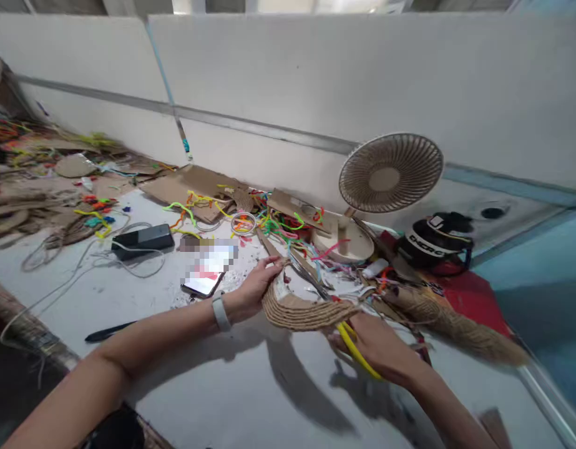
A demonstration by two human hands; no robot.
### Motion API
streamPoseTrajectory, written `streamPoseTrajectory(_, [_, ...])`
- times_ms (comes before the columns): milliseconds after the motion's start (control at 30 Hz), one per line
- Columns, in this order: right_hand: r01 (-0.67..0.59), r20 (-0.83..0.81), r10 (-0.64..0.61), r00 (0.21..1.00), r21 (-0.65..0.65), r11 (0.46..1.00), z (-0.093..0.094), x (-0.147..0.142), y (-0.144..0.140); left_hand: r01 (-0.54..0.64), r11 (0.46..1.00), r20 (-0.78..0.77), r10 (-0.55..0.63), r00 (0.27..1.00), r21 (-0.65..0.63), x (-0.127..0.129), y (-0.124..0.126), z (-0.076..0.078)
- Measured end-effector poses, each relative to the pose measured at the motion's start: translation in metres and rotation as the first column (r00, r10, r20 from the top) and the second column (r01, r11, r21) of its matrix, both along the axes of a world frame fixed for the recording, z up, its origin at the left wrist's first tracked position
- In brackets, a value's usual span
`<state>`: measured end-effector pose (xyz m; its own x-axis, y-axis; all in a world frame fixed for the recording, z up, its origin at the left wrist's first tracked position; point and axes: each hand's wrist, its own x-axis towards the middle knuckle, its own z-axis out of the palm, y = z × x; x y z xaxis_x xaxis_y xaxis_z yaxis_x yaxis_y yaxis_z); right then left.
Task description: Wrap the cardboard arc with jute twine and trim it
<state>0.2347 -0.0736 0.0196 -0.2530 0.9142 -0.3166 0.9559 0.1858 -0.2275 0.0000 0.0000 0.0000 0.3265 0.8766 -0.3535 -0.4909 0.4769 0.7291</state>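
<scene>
My left hand (256, 285) grips the left end of a curved cardboard piece wrapped in jute rope (299, 312). My right hand (376, 346) holds yellow-handled scissors (353, 346) whose blades (311, 280) reach up across the rope-wrapped piece. A white band sits on my left wrist. Both hands hover just above the white table (250, 386).
A phone (206, 274) with a lit screen lies left of my left hand. Behind are coloured pipe cleaners (278, 224), cardboard pieces (189, 184), a tape ring (243, 222), a small desk fan (388, 178), a black power bank (145, 239) with cables, a jute bundle (460, 327).
</scene>
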Motion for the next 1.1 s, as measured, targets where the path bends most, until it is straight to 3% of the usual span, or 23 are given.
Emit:
streamPoseTrajectory(400, [-0.019,0.035,0.010,0.999,0.268,0.963,-0.006,-0.013,-0.002,0.073,0.997,0.018,-0.074,0.997,0.037,-0.002,-0.012,0.007])
streamPoseTrajectory(767, [-0.082,0.070,0.061,0.996,0.345,0.935,-0.017,-0.013,-0.002,0.118,0.991,0.029,-0.120,0.992,0.065,-0.003,-0.019,0.009])
streamPoseTrajectory(1100, [-0.118,0.176,0.065,0.982,0.310,0.944,-0.013,-0.020,-0.005,0.125,0.987,0.045,-0.130,0.991,0.100,-0.003,-0.020,0.004])
